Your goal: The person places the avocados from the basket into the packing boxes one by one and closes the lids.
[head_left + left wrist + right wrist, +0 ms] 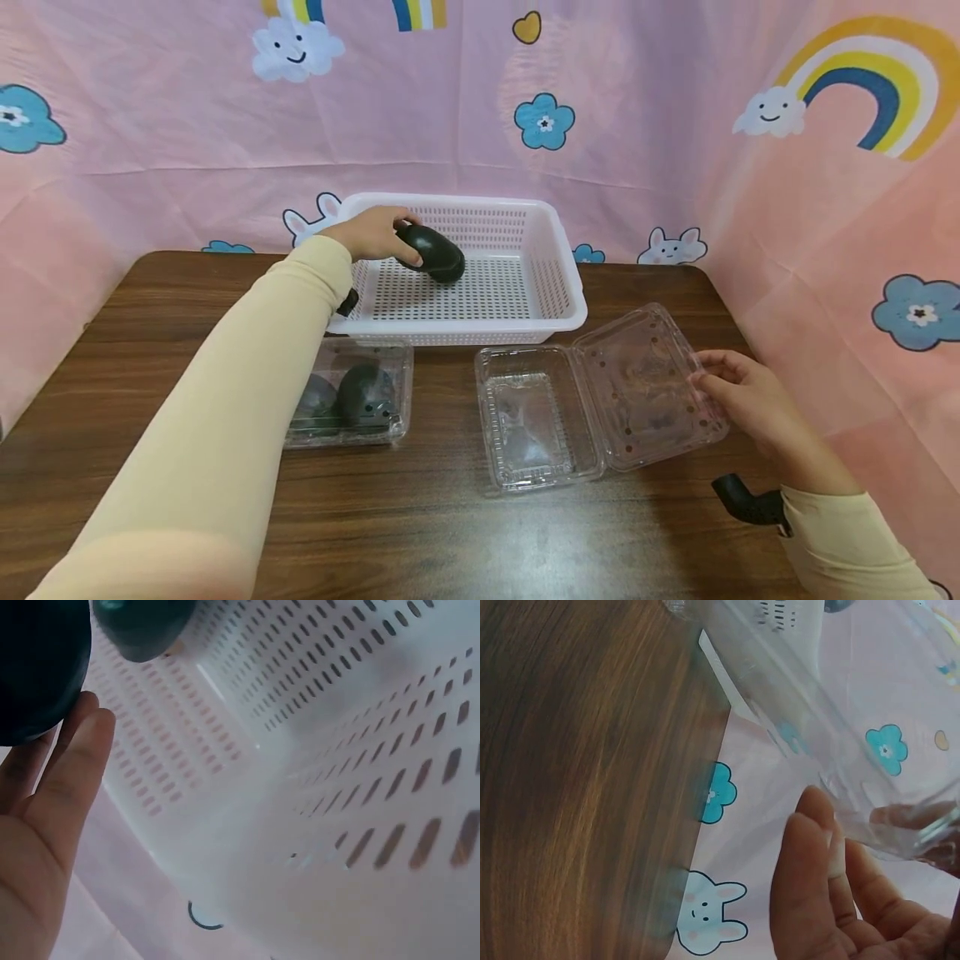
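Over the white plastic basket (558,287), my left hand (375,233) grips a dark green avocado (427,243). A second avocado (142,626) shows beside the held one in the left wrist view; in the head view the two overlap. My right hand (750,400) pinches the outer edge of the clear lid (637,387) of a plastic clamshell box. That lid is swung out to the right, and the box's base (528,425) holds nothing. In the right wrist view, the fingers (802,877) are at the lid's edge, with part of the hand seen behind the plastic.
A closed clear clamshell box (401,392) with dark avocados (366,396) inside stands left of the open one, partly hidden by my left sleeve. Everything rests on a brown wooden table (420,533). Pink printed cloth (450,108) hangs behind and at the sides.
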{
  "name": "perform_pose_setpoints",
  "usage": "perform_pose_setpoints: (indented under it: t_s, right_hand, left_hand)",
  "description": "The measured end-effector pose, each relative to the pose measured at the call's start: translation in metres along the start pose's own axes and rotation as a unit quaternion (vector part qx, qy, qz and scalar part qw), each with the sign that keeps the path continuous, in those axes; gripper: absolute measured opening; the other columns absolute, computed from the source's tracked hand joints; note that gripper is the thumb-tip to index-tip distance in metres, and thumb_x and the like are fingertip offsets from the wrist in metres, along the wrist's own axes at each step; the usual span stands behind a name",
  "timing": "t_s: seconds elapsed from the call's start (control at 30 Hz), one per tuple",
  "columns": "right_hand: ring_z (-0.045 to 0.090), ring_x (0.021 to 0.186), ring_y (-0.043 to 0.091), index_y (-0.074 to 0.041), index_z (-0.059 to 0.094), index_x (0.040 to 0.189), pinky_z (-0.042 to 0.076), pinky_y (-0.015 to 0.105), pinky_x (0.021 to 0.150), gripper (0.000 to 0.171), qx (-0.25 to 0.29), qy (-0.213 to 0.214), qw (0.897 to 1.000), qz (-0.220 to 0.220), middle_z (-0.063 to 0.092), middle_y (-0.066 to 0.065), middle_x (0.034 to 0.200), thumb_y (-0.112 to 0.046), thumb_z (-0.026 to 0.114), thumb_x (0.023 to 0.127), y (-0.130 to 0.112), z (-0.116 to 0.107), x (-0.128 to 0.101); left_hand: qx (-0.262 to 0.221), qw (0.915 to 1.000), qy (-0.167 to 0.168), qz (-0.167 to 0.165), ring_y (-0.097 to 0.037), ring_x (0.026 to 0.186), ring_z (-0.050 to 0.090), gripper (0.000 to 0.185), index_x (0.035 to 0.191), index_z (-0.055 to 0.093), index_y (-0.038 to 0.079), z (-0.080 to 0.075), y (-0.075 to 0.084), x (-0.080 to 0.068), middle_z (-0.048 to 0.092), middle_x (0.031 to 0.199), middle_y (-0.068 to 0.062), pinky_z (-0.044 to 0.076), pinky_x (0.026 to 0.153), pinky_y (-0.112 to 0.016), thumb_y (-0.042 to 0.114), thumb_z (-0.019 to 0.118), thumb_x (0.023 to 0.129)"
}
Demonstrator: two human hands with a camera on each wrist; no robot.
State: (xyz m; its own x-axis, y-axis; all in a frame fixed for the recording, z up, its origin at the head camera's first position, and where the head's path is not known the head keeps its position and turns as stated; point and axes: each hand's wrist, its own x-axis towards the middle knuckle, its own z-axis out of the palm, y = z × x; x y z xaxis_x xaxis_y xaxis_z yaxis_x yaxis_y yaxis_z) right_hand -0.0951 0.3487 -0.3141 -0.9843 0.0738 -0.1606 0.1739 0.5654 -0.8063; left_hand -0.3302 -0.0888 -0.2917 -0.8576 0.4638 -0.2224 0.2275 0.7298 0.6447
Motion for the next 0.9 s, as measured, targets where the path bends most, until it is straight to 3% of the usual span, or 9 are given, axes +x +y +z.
perform_pose_setpoints:
  t_s: [0.13, 0.3, 0.9]
  right_hand:
    - [0.06, 0.07, 0.003, 0.009, 0.043, 0.132, 0.052, 0.026, 0.061, 0.042, -0.004, 0.007, 1.0, 0.006, 0.059, -0.013, 0.086, -0.015, 0.052, 0.099, 0.001, 0.0, -0.002]
    - [0.06, 0.07, 0.004, 0.01, 0.043, 0.133, 0.052, 0.026, 0.061, 0.042, -0.001, 0.011, 1.0, 0.007, 0.06, -0.011, 0.088, -0.015, 0.052, 0.099, 0.0, 0.002, -0.002]
    - [0.063, 0.071, 0.004, 0.01, 0.04, 0.133, 0.055, 0.025, 0.063, 0.043, 0.039, 0.008, 0.999, 0.012, 0.06, -0.011, 0.086, -0.014, 0.052, 0.098, -0.002, 0.005, 0.001]
  left_hand:
    - [-0.027, 0.9995, 0.017, 0.005, -0.04, 0.132, 0.035, 0.068, 0.144, 0.038, 0.004, -0.003, 0.005, -0.006, 0.032, 0.149, -0.025, 0.038, 0.102, -0.051, 0.015, 0.07, 0.084]
    - [-0.022, 0.9988, 0.041, 0.016, -0.04, 0.135, 0.033, 0.07, 0.143, 0.04, 0.006, -0.006, 0.009, -0.016, 0.035, 0.148, -0.023, 0.038, 0.103, -0.052, 0.018, 0.071, 0.083]
    - [-0.039, 0.9945, 0.08, 0.055, -0.038, 0.126, 0.045, 0.069, 0.141, 0.043, 0.006, -0.002, 0.029, -0.043, 0.041, 0.144, -0.021, 0.042, 0.097, -0.049, 0.018, 0.074, 0.081]
